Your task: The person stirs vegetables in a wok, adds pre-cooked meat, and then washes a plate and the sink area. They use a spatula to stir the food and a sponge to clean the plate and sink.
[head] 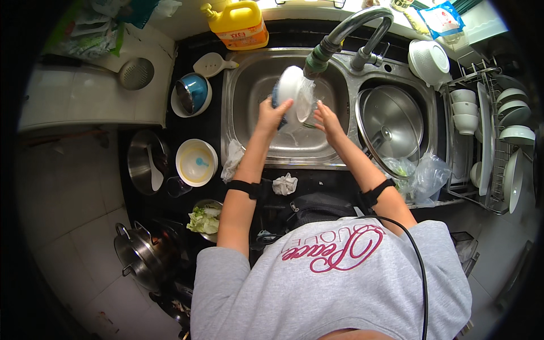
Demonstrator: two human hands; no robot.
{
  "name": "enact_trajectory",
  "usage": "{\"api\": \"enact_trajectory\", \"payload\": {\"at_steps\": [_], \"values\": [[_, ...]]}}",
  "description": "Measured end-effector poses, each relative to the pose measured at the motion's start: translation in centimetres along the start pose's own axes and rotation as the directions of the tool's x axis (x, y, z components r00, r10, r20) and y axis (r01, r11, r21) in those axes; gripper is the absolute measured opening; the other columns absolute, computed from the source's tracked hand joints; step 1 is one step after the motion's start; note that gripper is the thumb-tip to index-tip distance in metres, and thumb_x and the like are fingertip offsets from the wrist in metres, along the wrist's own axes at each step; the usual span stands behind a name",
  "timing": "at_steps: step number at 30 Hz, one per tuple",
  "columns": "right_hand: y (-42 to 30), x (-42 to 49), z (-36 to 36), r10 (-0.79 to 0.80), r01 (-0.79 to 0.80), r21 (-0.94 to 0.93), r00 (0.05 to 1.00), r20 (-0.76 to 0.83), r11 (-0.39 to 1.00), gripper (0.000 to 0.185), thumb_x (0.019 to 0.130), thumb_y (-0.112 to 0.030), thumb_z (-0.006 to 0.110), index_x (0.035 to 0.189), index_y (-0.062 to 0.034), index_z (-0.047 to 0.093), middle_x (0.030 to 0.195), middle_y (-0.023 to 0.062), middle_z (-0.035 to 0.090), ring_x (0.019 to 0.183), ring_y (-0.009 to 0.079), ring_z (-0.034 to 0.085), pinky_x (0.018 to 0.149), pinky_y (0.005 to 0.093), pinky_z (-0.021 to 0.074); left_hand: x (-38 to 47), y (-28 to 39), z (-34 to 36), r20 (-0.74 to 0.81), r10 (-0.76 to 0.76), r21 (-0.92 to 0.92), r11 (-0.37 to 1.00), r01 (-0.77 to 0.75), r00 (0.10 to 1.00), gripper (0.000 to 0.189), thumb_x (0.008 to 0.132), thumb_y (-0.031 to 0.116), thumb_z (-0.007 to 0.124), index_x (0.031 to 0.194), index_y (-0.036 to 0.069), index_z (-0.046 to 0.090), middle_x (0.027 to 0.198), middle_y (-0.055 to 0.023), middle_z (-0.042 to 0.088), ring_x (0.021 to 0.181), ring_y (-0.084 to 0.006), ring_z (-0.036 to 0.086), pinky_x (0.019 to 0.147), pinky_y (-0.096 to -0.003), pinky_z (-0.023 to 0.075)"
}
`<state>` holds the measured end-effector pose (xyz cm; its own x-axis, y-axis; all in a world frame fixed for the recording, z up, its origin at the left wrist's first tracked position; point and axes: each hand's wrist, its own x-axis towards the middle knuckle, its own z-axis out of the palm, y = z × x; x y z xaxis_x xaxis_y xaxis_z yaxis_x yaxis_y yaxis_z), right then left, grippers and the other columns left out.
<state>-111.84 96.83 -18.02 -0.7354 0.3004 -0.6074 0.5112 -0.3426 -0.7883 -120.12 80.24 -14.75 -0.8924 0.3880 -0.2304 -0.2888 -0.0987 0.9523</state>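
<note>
My left hand (272, 114) grips a white bowl (290, 87) with some blue on its outer side, tilted on edge over the left sink basin (250, 106). Water runs from the faucet (316, 61) onto the bowl's base. To the right of the stream is my right hand (329, 120), its fingers apart and holding nothing. A small gap seems to separate it from the bowl. Something thin and green lies in the basin below, partly hidden by the water.
A steel pot lid (386, 134) leans in the right basin. Beside it stands a dish rack (493, 199) with bowls and plates. Left of the sink are a bowl with a blue cup (197, 91), a white bowl (196, 162) and a steel basin (138, 163). A yellow detergent jug (238, 25) stands behind.
</note>
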Motion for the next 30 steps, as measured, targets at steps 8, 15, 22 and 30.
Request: {"api": "enact_trajectory", "payload": {"at_steps": [8, 15, 22, 30], "values": [[-2.5, -2.2, -0.3, 0.124, -0.235, 0.384, 0.949, 0.291, 0.893, 0.047, 0.090, -0.048, 0.037, 0.108, -0.0080, 0.054, 0.095, 0.0055, 0.061, 0.085, 0.0168, 0.058, 0.073, 0.0336, 0.0478, -6.1, 0.1, 6.5, 0.310, 0.252, 0.767, 0.504, -0.398, 0.917, 0.032, 0.070, 0.002, 0.059, 0.102, 0.004, 0.058, 0.090, -0.0211, 0.061, 0.081, -0.0357, 0.060, 0.070, -0.0404, 0.0486], [-2.1, -3.9, -0.2, 0.082, -0.068, 0.397, 0.997, -0.017, 0.915, 0.041, 0.085, -0.037, 0.037, 0.108, -0.0047, 0.050, 0.095, 0.0102, 0.060, 0.082, 0.0206, 0.061, 0.073, 0.0384, 0.0505, -6.4, 0.9, 4.6, 0.476, 0.280, 0.806, 0.241, -0.541, 0.834, 0.034, 0.069, -0.002, 0.058, 0.102, 0.006, 0.061, 0.107, -0.0135, 0.061, 0.090, -0.0274, 0.062, 0.074, -0.0337, 0.0512], [-4.2, -4.4, -2.3, 0.072, -0.107, 0.208, 0.983, 0.168, 0.972, 0.052, 0.085, -0.041, 0.037, 0.116, -0.0003, 0.047, 0.100, 0.0136, 0.060, 0.083, 0.0237, 0.062, 0.074, 0.0380, 0.0511, -7.8, 1.4, 3.8, 0.545, 0.281, 0.759, 0.235, -0.607, 0.790, 0.033, 0.072, -0.004, 0.055, 0.103, 0.005, 0.062, 0.108, -0.0131, 0.061, 0.094, -0.0256, 0.062, 0.080, -0.0359, 0.0509], [-1.7, -4.6, -0.5, 0.088, -0.097, 0.301, 0.995, 0.044, 0.949, 0.029, 0.080, -0.033, 0.044, 0.088, -0.0059, 0.050, 0.077, 0.0057, 0.056, 0.065, 0.0161, 0.056, 0.060, 0.0295, 0.0491, -7.8, 0.3, 5.9, 0.461, 0.410, 0.659, 0.437, -0.613, 0.787, 0.039, 0.067, -0.007, 0.054, 0.105, 0.000, 0.060, 0.109, -0.0156, 0.059, 0.095, -0.0283, 0.060, 0.082, -0.0347, 0.0490]]}}
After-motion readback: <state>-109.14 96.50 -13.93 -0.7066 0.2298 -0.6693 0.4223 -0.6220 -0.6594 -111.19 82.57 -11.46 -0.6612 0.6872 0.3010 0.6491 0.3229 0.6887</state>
